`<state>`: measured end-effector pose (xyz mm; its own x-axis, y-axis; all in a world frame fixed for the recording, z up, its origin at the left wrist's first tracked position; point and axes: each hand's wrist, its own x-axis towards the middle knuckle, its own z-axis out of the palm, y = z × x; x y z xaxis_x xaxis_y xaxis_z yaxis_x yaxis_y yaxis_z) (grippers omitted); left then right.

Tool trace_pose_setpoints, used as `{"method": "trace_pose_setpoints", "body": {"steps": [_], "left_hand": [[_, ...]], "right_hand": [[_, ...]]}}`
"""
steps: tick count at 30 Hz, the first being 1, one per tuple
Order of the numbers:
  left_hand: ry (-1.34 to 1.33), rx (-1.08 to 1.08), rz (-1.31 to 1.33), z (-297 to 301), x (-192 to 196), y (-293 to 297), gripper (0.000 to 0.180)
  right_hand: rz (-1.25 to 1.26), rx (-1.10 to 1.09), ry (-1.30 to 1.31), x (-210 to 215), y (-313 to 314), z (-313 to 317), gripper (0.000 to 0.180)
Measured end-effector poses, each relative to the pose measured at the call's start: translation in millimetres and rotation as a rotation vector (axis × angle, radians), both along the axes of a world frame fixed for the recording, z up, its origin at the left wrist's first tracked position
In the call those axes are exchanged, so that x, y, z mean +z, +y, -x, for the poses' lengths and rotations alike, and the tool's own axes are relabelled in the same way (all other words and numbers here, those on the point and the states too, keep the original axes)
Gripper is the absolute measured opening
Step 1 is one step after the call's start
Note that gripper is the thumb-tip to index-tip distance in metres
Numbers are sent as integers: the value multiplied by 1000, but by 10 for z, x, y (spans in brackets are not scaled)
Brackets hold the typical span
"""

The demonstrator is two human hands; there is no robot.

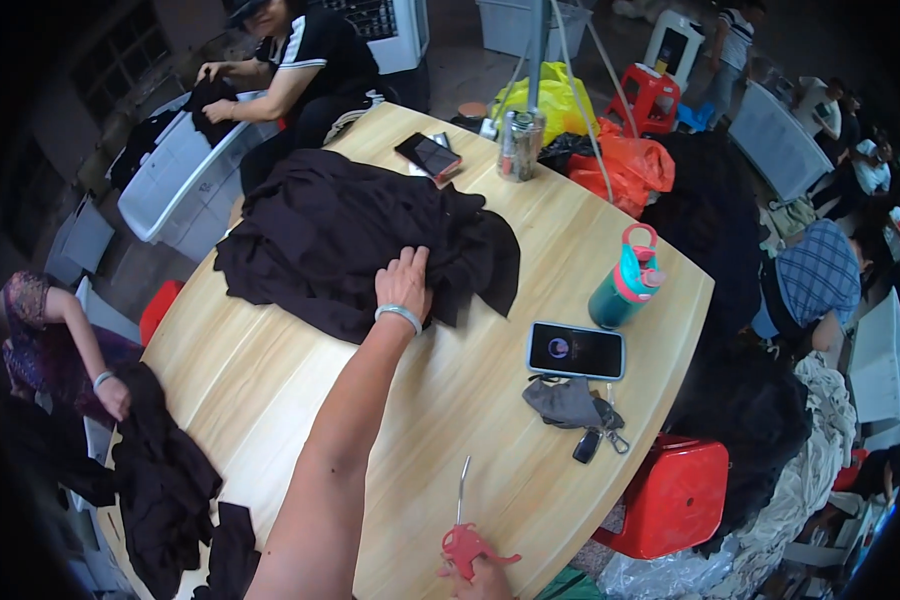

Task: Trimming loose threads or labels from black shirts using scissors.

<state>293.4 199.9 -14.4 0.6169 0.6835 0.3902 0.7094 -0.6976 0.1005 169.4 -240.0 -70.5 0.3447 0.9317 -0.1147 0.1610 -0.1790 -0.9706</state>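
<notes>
A pile of black cloth garments (330,220) lies over the far left part of the wooden table. My left hand (406,284), with a bangle at its wrist, is closed on the near edge of this cloth; the thumb is hidden. The cloth just right of the hand is blurred. Low in the picture, at the table's near side, my right hand (482,582) is wrapped round a red air blow gun (465,548). Its thin metal nozzle points up and away, above the tabletop and apart from the cloth. The lower part of that hand is cut off.
On the wooden table (270,390) lie a phone (576,350), a grey pouch with keys (570,403), a teal bottle (625,285), a jar (520,145) and another phone (428,156). Co-workers handle black cloth at the left. A red stool (678,492) stands at the right.
</notes>
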Motion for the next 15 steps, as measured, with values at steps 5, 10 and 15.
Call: {"method": "trace_pose_setpoints", "body": {"steps": [5,10,15], "left_hand": [[-6,-138,114,863,-23,-354,59],[41,-244,256,2184,-4,-1068,57],[196,-236,390,3339,278,-2045,53]], "right_hand": [[89,-215,628,31,47,-15,41],[161,40,524,447,32,-356,25],[121,163,308,1076,40,-563,20]]}}
